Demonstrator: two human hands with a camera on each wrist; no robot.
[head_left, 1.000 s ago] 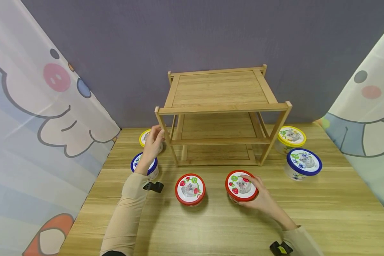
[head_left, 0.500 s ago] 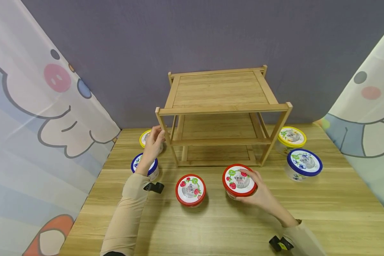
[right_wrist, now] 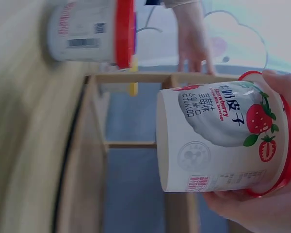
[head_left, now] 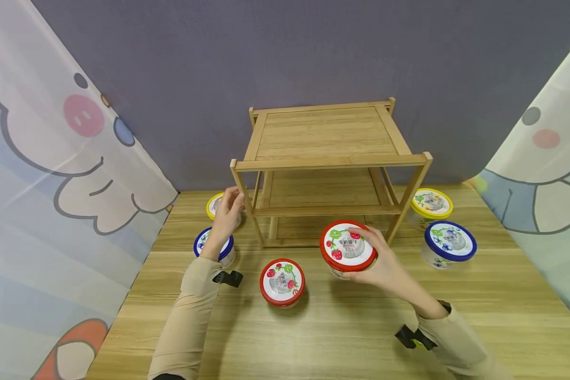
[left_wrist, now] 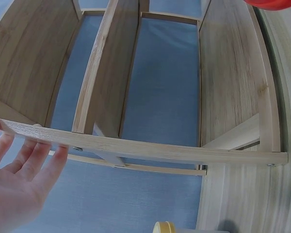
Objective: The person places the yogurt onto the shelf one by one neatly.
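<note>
My right hand [head_left: 382, 266] grips a red-lidded strawberry milk tub [head_left: 347, 247] by its sides. It is off the table, in front of the wooden shelf rack [head_left: 330, 132], at about the lower tier's height. In the right wrist view the tub [right_wrist: 220, 138] shows its printed wall, with thumb and fingers around the lid end. My left hand [head_left: 227, 214] holds the rack's front left post; the left wrist view shows the hand's fingers [left_wrist: 36, 167] at that post. A second red-lidded tub [head_left: 282, 282] stands on the table between the arms.
Left of the rack are a blue-lidded tub [head_left: 225, 252] and a yellow-lidded tub [head_left: 212, 203], both partly behind the left arm. Another yellow-lidded tub [head_left: 431, 206] and blue-lidded tub [head_left: 450, 243] stand to the right. A grey wall [head_left: 313, 53] rises behind.
My right hand has lifted the red-lidded tub from the table and moved it forward and slightly left, toward the rack. The left hand has stayed at the post.
</note>
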